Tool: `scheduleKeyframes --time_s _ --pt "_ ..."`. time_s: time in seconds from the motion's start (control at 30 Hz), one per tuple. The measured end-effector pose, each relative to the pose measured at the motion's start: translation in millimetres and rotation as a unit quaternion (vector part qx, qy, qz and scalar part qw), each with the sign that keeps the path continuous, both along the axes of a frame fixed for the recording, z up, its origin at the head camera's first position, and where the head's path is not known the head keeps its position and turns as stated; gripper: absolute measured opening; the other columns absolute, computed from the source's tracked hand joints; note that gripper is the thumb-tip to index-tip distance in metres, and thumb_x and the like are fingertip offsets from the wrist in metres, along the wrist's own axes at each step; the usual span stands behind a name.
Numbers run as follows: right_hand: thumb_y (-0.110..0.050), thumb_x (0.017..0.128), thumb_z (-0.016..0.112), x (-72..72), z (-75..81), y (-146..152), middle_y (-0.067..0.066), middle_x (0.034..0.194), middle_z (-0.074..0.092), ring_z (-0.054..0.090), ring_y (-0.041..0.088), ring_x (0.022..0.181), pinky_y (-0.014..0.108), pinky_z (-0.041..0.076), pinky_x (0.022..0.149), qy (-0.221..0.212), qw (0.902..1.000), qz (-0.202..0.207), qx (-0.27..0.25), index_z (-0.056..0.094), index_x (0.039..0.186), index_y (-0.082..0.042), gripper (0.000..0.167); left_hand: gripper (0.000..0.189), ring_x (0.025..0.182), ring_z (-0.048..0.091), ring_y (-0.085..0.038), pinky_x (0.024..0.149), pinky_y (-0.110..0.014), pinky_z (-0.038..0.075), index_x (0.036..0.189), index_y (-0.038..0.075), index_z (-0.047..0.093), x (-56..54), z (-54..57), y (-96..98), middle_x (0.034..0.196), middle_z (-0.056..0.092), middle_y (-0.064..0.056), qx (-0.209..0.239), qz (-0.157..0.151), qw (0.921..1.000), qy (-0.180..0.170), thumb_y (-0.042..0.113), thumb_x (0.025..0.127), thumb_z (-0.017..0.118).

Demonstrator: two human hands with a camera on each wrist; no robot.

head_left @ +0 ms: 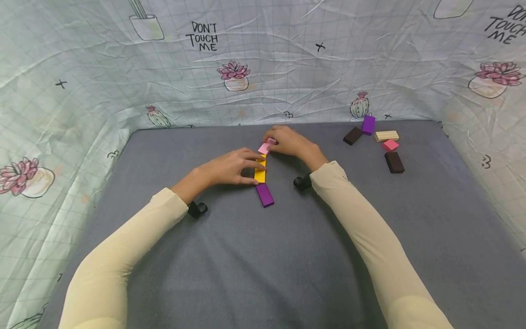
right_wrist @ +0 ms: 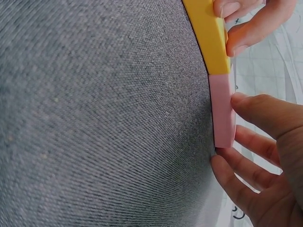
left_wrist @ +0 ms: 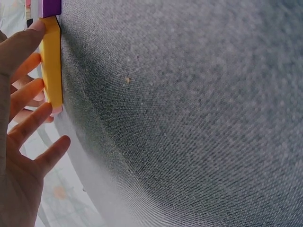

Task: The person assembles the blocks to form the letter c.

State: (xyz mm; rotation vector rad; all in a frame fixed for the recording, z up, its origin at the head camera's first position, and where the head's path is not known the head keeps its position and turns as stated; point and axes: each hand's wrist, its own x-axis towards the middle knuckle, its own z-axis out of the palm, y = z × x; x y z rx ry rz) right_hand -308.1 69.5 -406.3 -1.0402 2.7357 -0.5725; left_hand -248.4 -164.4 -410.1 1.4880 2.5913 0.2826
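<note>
Three flat blocks lie end to end on the grey cloth. A purple block (head_left: 265, 195) is nearest me, slightly angled. Beyond it comes a yellow block (head_left: 260, 176), and a light pink block (head_left: 263, 148) sits at its far end. My left hand (head_left: 231, 167) rests fingertips and thumb on the yellow block, fingers spread and fairly straight. The thumb touches near the purple end, as the left wrist view shows. With thumb and fingers my right hand (head_left: 292, 141) grips the pink block, whose end meets the yellow one in the right wrist view.
At the back right lie more blocks: a dark brown one (head_left: 353, 135), a purple one (head_left: 368, 124), a pale wood one (head_left: 386, 136), a deeper pink one (head_left: 390, 145) and another dark brown one (head_left: 394, 162). Printed cloth (head_left: 279, 87) stands behind the table.
</note>
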Motion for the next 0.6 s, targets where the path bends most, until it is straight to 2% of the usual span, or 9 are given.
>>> scheduleKeyframes --time_s 0.23,0.33,0.47,0.6 --pt "-0.016 0.100 0.066 0.5 -0.1 3 0.014 0.126 0.064 0.057 0.028 0.111 0.041 0.047 0.100 0.004 1.0000 0.002 -0.002 0.069 0.127 -0.004 0.030 0.048 0.135 0.048 -0.029 0.113 -0.046 0.039 0.133 0.018 0.069 0.9 0.2 0.6 0.147 0.056 -0.007 0.009 0.001 1.0000 0.000 0.046 0.094 0.071" --pt "-0.015 0.101 0.064 0.9 2.1 7 0.015 0.130 0.064 0.057 0.030 0.119 0.043 0.045 0.105 0.006 0.9999 0.005 -0.011 0.068 0.128 -0.004 0.030 0.045 0.133 0.049 -0.030 0.112 -0.048 0.040 0.132 0.016 0.070 -0.8 0.5 -1.0 0.145 0.058 -0.009 0.031 -0.001 0.9995 0.001 0.042 0.095 0.071" --pt "-0.014 0.102 0.062 3.0 9.3 20 0.015 0.136 0.062 0.054 0.031 0.130 0.045 0.041 0.111 0.008 0.9998 -0.001 -0.017 0.066 0.132 -0.004 0.032 0.044 0.131 0.049 -0.033 0.111 -0.051 0.040 0.132 0.013 0.069 -10.2 0.8 -3.3 0.143 0.059 -0.010 0.051 0.002 0.9985 0.022 0.037 0.096 0.071" --pt "-0.015 0.101 0.064 9.0 16.6 44 0.017 0.136 0.060 0.054 0.033 0.128 0.048 0.042 0.109 0.018 0.9997 -0.012 -0.011 0.064 0.133 -0.003 0.035 0.049 0.137 0.045 -0.033 0.113 -0.055 0.035 0.136 0.018 0.067 -24.2 0.3 -5.3 0.148 0.056 -0.008 0.031 0.018 0.9985 0.041 0.043 0.095 0.070"
